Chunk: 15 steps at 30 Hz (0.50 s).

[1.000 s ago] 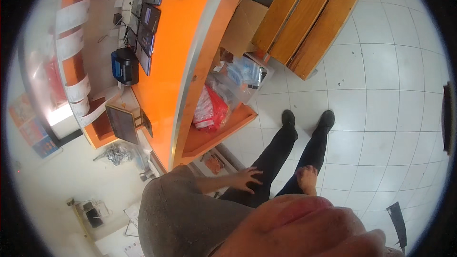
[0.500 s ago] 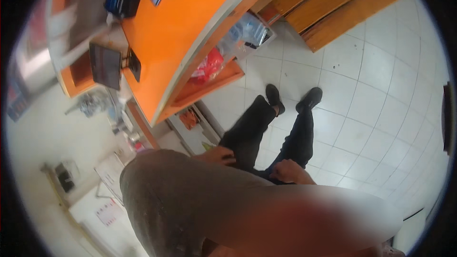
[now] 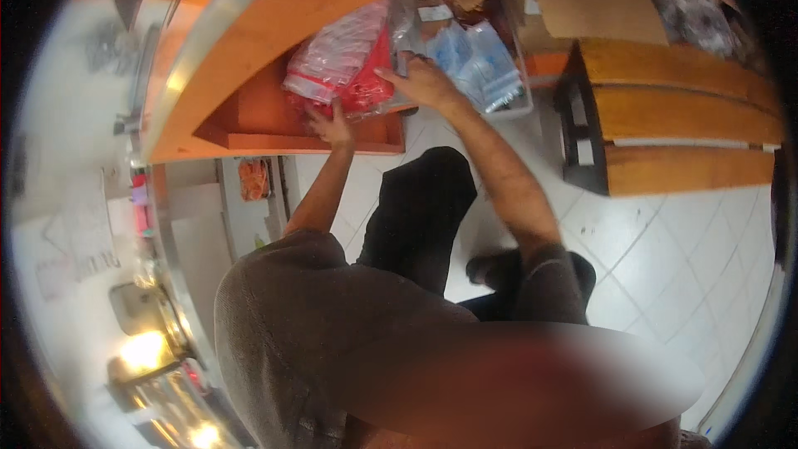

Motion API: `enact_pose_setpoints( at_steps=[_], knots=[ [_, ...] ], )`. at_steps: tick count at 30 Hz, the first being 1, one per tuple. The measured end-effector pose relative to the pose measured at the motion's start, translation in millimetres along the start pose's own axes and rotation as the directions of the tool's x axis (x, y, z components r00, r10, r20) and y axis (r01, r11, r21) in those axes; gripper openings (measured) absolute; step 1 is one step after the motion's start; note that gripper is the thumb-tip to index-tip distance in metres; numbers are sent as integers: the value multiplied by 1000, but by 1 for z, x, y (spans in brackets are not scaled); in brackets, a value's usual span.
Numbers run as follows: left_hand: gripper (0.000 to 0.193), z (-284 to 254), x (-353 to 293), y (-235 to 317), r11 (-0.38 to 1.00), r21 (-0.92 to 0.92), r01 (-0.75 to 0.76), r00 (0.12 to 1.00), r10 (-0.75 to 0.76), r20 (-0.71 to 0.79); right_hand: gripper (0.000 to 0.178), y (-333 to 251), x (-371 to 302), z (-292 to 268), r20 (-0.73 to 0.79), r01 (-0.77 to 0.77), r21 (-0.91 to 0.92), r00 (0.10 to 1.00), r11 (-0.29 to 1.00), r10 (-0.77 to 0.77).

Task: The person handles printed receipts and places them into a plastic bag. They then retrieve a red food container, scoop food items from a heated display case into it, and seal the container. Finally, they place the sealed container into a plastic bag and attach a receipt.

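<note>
A stack of clear plastic packets with red parts (image 3: 345, 54) lies in the low orange shelf (image 3: 241, 125) under the counter. My left hand (image 3: 331, 126) reaches to its near edge, fingers spread against the red plastic. Over the right side of the stack is my right hand (image 3: 426, 83), its thumb stretched toward the red part and the fingers apart. Whether that hand touches the packets I cannot tell. Beside it stands a clear plastic bin (image 3: 522, 100) holding blue and clear plastic packets (image 3: 478, 62).
An orange counter (image 3: 249, 17) with a pale edge curves above my hands. To the right are a wooden slatted unit (image 3: 682, 116) and a cardboard box (image 3: 594, 8). White floor tiles (image 3: 657, 241) lie below. An orange item (image 3: 254, 179) sits in a compartment at left.
Both hands have moved from near my thighs forward to the low shelf. I have bent down closer, and the shelf and bin appear nearer. My legs are now bent.
</note>
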<state>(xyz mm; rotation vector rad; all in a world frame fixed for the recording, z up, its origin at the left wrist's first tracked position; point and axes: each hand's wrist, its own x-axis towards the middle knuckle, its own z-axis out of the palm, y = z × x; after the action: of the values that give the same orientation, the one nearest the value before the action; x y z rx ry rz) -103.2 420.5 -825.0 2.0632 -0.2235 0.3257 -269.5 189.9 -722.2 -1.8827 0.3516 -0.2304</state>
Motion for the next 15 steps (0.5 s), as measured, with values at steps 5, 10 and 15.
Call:
enact_pose_setpoints(
  at_steps=[5,10,15],
  knots=[
    [82,4,16,-19,986,-98,-138,988,143,50,104,14,70,93,-367,-58,56,927,997,75],
    [76,-12,51,38,813,-550,-192,979,196,-52,112,20,129,85,-514,249,472,857,846,34],
    [76,21,89,21,976,-150,-159,987,155,-38,131,9,138,88,-392,1,539,885,842,250]
  ],
)
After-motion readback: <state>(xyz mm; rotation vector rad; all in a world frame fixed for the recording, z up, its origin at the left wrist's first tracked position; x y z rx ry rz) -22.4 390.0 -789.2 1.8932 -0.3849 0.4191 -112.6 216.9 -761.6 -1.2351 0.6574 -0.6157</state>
